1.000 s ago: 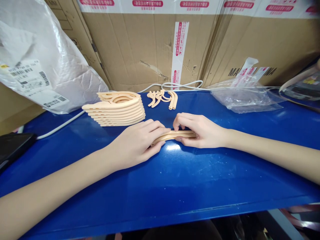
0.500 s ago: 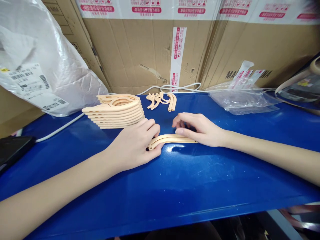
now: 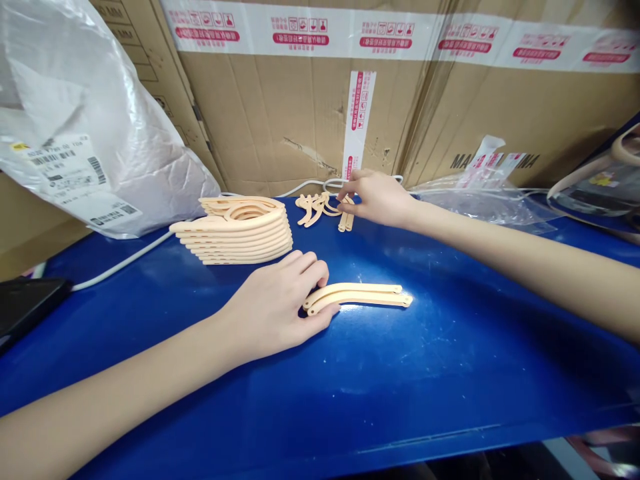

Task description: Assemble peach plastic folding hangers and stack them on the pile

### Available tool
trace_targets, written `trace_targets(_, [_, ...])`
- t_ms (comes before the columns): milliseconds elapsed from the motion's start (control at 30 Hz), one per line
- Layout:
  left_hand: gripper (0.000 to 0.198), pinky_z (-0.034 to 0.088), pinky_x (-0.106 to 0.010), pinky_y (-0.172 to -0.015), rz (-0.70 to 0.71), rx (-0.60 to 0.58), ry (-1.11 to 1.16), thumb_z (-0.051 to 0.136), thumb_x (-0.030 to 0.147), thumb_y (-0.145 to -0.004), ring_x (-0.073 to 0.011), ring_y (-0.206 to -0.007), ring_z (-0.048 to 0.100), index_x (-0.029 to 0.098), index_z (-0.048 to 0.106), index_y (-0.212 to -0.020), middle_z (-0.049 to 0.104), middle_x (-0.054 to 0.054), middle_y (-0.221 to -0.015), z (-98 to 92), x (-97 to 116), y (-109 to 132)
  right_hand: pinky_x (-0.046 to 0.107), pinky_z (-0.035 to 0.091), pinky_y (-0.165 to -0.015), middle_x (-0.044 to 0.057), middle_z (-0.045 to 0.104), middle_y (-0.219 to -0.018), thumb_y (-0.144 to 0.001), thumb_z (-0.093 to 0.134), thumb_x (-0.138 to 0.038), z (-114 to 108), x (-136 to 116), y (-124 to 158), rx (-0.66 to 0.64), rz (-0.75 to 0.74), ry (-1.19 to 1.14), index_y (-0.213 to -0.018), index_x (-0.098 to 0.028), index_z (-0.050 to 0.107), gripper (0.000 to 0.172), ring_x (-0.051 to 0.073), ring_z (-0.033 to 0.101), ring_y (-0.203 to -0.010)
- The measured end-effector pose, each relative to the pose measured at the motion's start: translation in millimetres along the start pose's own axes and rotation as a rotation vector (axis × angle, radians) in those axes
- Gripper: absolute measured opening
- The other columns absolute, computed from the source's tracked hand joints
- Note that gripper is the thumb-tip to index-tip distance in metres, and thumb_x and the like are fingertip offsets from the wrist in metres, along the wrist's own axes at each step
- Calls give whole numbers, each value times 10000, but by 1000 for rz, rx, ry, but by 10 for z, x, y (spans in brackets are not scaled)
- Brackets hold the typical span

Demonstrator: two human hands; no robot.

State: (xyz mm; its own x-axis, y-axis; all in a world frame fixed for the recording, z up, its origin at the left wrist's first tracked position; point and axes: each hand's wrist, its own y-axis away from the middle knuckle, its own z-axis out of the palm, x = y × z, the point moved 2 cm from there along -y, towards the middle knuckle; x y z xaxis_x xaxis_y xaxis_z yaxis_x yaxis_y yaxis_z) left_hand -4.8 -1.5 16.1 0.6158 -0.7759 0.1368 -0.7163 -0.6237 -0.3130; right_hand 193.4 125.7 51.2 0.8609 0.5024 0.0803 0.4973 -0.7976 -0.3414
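My left hand [image 3: 280, 297] rests on the blue table with thumb and fingers closed round the left ends of two curved beige plastic hanger arms [image 3: 370, 295]. These lie side by side, their free ends pointing right. Further back, my right hand [image 3: 377, 197] reaches over another pair of beige hanger arms [image 3: 345, 220], its fingers bent and apart. Its thumb is at these arms; whether it touches them I cannot tell. Just left of there lie small curved beige hook pieces [image 3: 311, 208]. A neat stack of folded beige hangers [image 3: 235, 233] stands behind my left hand.
Cardboard boxes [image 3: 275, 100] with printed tape wall off the back of the blue table [image 3: 350, 393]. A large plastic parcel bag [image 3: 110, 140] leans at the left, above a black phone-like device [image 3: 30, 303] with a white cable [image 3: 125, 259]. Clear plastic [image 3: 470, 207] lies back right.
My right hand has left the held hanger arms and moved back and left to the loose parts. My left hand keeps its grip; the view has shifted slightly.
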Motion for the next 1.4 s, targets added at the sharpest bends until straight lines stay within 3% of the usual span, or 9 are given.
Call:
trace_targets(67, [229,340,-280,-581,9,11,1,518,411,-902,-165,-729,491,192,499,-837,527,-2,-816,-5,-8,-1,364,410,-782,136,658,-1037,-873,566,-364,66,-22,-130,-25,32,49,-1076,-159,727,331,282,601,-973])
trace_targets(167, [282,347,-284,-590,17,6,9,528,465,-895,-168,-732,490,193,496,-828,528,-5,-822,-8,-25,-8,374,415,-747,157,687,-901,-852,577,-364,169,-64,-259,-59,57,58,-945,-112,756,323,298,626,-899])
trace_targets(333, [315,340,-285,-582,22,4,30,526,496,-894,-165,-717,482,192,488,-823,522,-2,-816,-5,-41,3,334,411,-687,129,700,-800,-842,571,-349,270,-96,-332,-86,80,18,-835,-127,750,285,254,641,-795])
trace_targets(667, [182,314,-297,-571,66,-27,5,539,351,-786,-166,-686,447,199,443,-764,503,6,-743,-20,-26,19,273,366,-613,59,664,-727,-865,567,-347,109,-50,-231,45,143,-246,-841,-122,728,277,146,547,-651])
trace_targets(800, [210,306,-297,-558,66,-41,-27,517,342,-804,-169,-682,448,202,402,-698,497,5,-697,-4,-9,10,273,317,-572,7,544,-610,-840,615,-375,13,15,-144,128,166,-535,-702,-111,660,302,103,425,-577])
trace_targets(933, [220,314,-296,-552,79,-39,-45,508,339,-815,-170,-675,457,202,402,-679,502,1,-683,-6,10,11,273,310,-573,-17,506,-586,-838,628,-353,-47,-104,74,56,76,-637,-676,-128,652,279,93,401,-576])
trace_targets(1167, [201,295,-278,-519,75,-23,-61,499,331,-814,-157,-631,458,199,416,-688,486,7,-659,9,10,16,268,332,-603,10,615,-693,-850,622,-337,-14,-585,584,-98,-121,-429,-770,-148,690,217,105,475,-609])
trace_targets(1400, [213,297,-275,-506,95,19,-126,485,354,-828,-158,-610,479,204,421,-691,489,8,-639,2,15,37,255,291,-586,-13,570,-644,-848,620,-276,-11,-709,651,-74,-150,-372,-689,-160,665,202,98,440,-596])
